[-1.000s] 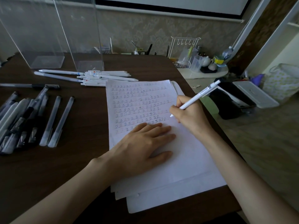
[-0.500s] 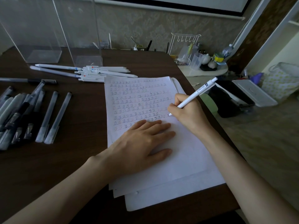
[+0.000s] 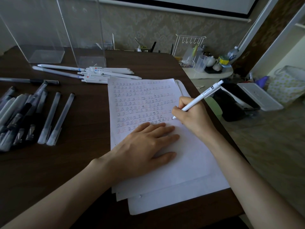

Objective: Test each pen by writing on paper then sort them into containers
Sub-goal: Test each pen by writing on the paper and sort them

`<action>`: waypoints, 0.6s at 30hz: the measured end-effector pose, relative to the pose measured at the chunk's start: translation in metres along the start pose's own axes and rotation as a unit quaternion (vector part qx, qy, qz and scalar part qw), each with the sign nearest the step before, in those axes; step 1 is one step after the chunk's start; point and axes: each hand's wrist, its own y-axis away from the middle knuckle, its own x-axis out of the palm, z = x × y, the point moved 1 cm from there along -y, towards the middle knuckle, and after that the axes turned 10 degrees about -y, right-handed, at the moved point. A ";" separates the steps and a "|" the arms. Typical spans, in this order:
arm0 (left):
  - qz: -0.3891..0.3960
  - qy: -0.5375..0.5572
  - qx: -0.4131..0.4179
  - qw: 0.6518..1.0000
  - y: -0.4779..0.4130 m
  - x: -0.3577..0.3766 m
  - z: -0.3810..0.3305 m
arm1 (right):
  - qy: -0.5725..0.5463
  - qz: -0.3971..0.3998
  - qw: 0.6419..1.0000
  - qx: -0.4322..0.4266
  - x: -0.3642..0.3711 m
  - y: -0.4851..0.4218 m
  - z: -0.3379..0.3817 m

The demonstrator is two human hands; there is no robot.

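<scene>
Head view: well to the left of our left hand [image 3: 145, 146], a spread of dark and frosted pens [image 3: 24, 116] lies on the brown table [image 3: 69, 171]. Beyond that spread, farther from us, stand two clear containers [image 3: 47, 53]. Just in front of the right-hand one, a cluster of white pens [image 3: 105, 72] rests near the top corner of the paper [image 3: 189, 162]. Our left hand lies flat on the top sheet of the stack, fingers straight and close together, pressing it down just below the rows of written marks. Immediately to its right, our right hand [image 3: 193, 118] pinches a white pen [image 3: 201, 97] between thumb and fingers. Its tip touches the paper at the end of a row, and the barrel tilts up and away to the right.
</scene>
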 end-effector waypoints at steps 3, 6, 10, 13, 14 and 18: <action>-0.008 0.001 -0.001 1.000 0.000 0.000 0.000 | -0.011 0.000 1.000 0.004 -0.001 0.000 0.001; -0.012 -0.001 0.001 1.000 0.000 0.001 0.000 | -0.003 0.007 1.000 0.001 0.000 -0.001 -0.003; -0.009 0.005 0.005 1.000 -0.001 0.001 0.001 | 0.005 -0.011 1.000 -0.002 0.000 -0.003 -0.005; -0.025 0.004 0.010 1.000 0.000 0.000 0.001 | -0.062 -0.031 0.998 -0.005 -0.004 -0.002 -0.005; -0.032 0.007 0.011 0.999 0.000 -0.001 0.001 | -0.089 -0.038 0.995 -0.006 -0.005 -0.002 -0.004; -0.112 0.023 -0.026 0.993 0.002 -0.005 0.001 | -0.133 -0.041 0.990 -0.014 -0.006 -0.002 -0.001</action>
